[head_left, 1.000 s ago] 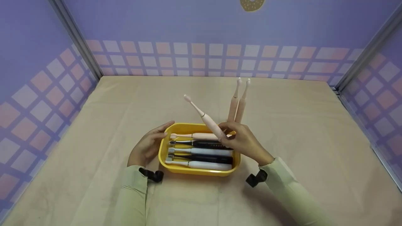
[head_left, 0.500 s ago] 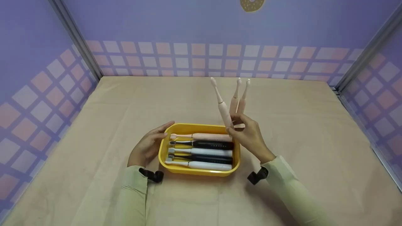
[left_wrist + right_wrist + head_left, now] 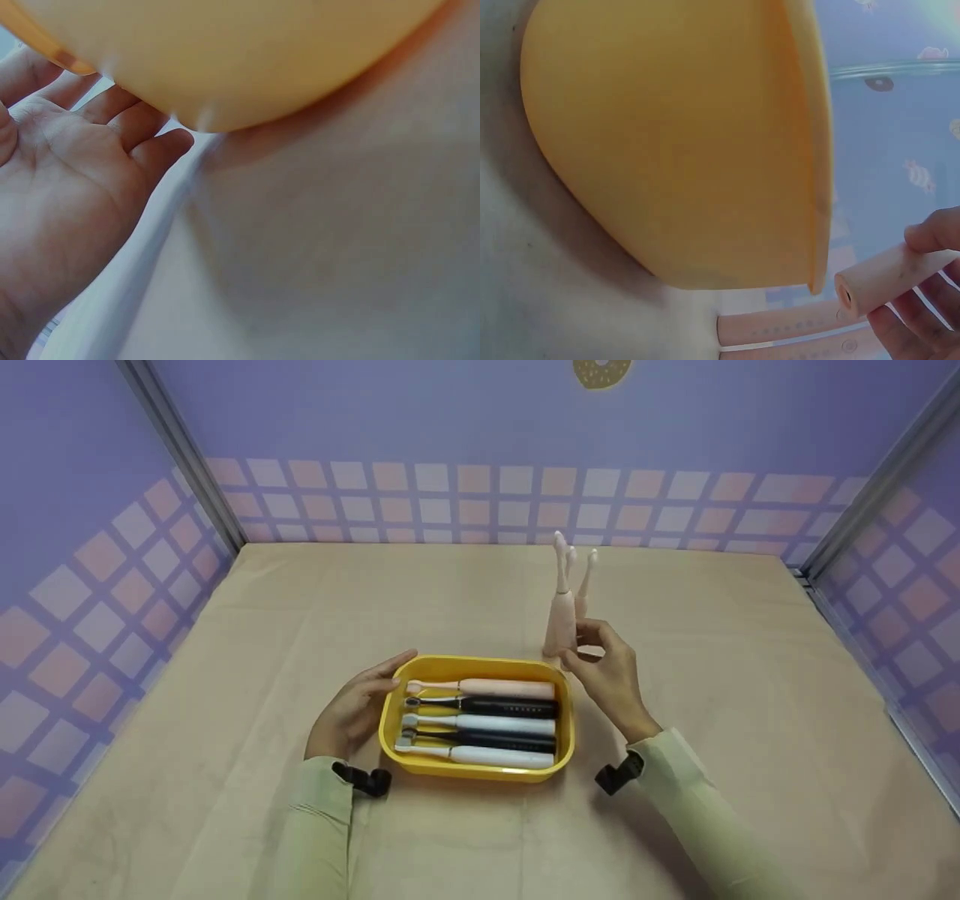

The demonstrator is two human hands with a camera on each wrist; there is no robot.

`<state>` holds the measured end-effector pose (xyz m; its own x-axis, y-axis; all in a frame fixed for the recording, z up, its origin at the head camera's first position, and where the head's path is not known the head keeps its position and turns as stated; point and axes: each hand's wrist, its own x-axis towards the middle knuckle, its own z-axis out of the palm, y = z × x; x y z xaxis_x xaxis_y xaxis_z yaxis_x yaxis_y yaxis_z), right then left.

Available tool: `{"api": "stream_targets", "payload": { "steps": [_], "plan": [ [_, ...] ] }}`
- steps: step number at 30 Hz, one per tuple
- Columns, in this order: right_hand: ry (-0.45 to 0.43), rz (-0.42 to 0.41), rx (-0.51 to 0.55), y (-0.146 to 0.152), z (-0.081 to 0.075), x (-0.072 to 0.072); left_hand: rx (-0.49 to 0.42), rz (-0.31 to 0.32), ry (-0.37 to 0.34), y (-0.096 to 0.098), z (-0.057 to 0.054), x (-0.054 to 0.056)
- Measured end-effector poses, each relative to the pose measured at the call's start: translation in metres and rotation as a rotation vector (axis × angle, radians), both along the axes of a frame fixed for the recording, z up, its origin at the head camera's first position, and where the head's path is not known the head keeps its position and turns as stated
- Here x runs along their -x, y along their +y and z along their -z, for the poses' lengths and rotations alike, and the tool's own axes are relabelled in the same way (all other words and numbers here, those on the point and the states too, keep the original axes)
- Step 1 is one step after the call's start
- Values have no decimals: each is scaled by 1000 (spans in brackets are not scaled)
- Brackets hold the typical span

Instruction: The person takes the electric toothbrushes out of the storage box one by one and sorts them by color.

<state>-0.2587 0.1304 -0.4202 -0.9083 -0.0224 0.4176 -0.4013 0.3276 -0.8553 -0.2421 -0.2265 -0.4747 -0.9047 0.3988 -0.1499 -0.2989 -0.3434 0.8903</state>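
In the head view, a yellow tray (image 3: pixel 480 774) holds several electric toothbrushes lying side by side: a pink one (image 3: pixel 506 688), black ones and white ones. My left hand (image 3: pixel 351 712) rests against the tray's left end; the left wrist view shows its fingers along the outer wall (image 3: pixel 247 75). Behind the tray's right corner, my right hand (image 3: pixel 609 671) pinches a pale pink electric toothbrush (image 3: pixel 561 619) near its base, head up. Its bottom end (image 3: pixel 845 295) is raised above the table in the right wrist view. Two pink toothbrushes (image 3: pixel 780 324) stand upright beyond it, partly hidden in the head view.
A beige cloth (image 3: pixel 337 600) covers the table. Purple walls with pink and white squares (image 3: pixel 431 476) enclose the back and sides, with metal posts (image 3: pixel 180 450) at the corners.
My right hand has carried the pink toothbrush from over the tray to the right and back, turning it from tilted to nearly upright. My left hand and the tray have stayed put.
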Motion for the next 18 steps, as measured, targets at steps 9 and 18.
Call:
{"api": "stream_targets", "payload": {
  "steps": [9,18],
  "plan": [
    [4,107,40,7,9,12,-7,-19,-8,1,1,-1],
    [0,171,92,15,20,27,25,-29,-11,1,1,-1]
  ]
}}
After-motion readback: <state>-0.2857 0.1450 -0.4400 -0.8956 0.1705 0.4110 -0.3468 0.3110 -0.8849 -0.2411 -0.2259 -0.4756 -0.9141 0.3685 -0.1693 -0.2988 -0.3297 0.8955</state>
